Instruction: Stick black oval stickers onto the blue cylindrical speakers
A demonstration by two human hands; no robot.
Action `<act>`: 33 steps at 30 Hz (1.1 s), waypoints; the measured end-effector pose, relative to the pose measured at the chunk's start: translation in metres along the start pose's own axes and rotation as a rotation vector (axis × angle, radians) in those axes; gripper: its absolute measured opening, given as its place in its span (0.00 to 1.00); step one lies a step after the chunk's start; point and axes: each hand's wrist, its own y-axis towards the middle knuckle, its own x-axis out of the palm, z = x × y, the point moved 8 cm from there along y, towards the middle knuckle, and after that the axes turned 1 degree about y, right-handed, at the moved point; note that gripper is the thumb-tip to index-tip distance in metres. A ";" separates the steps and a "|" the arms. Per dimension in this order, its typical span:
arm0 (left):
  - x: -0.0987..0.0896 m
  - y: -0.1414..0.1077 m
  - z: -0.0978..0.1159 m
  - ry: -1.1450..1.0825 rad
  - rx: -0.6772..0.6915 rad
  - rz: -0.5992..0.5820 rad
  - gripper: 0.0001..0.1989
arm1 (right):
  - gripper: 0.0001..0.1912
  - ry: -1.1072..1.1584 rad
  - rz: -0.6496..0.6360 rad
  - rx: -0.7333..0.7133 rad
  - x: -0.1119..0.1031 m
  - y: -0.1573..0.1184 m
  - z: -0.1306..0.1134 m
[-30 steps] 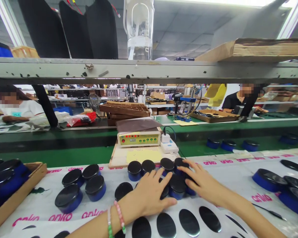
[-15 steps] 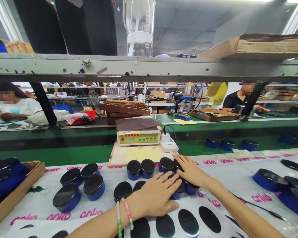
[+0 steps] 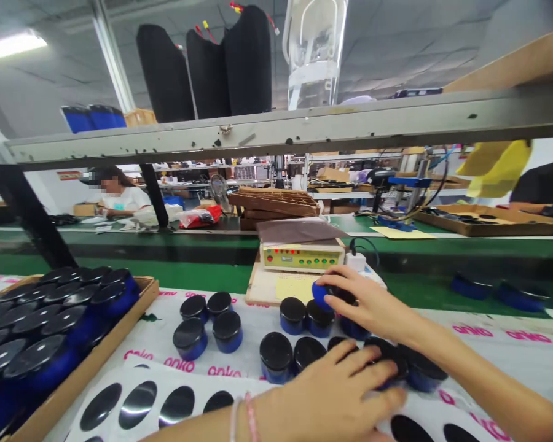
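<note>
My right hand [image 3: 366, 301] is closed round a short blue cylinder [image 3: 321, 296], lifted and tilted on its side above a group of similar black-topped cylinders. My left hand [image 3: 336, 390], with bead bracelets at the wrist, spreads its fingers low over the nearer row. Its fingertips are by black-topped cylinders at the right; whether they touch is hard to tell. Beside that hand stands a black-topped blue cylinder [image 3: 275, 356]. Another cylinder [image 3: 320, 318] is just below the raised one. A white sheet [image 3: 156, 374] with black oval discs lies partly under my left forearm.
At the left, a cardboard tray [image 3: 133, 313] is packed with similar cylinders. A small cluster of cylinders [image 3: 190, 337] stands between tray and main group. Behind are a control box [image 3: 304, 255], a green conveyor [image 3: 203, 264] and an overhead shelf [image 3: 258, 132]. Co-workers sit beyond.
The view has swung left, showing more of the tray. My right hand has raised a cylinder from the group. My left hand stays over the nearer row, fingers spread.
</note>
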 end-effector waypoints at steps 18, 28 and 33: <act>-0.011 -0.280 -0.212 -0.136 -1.313 0.142 0.26 | 0.21 -0.031 -0.415 -0.070 0.175 0.113 -0.064; -0.031 -0.228 -0.182 -0.029 -1.061 0.000 0.39 | 0.19 -0.037 -0.374 0.026 0.180 0.120 -0.060; -0.004 -0.192 -0.150 0.195 -0.883 -0.141 0.47 | 0.18 -0.004 -0.377 -0.028 0.157 0.115 -0.059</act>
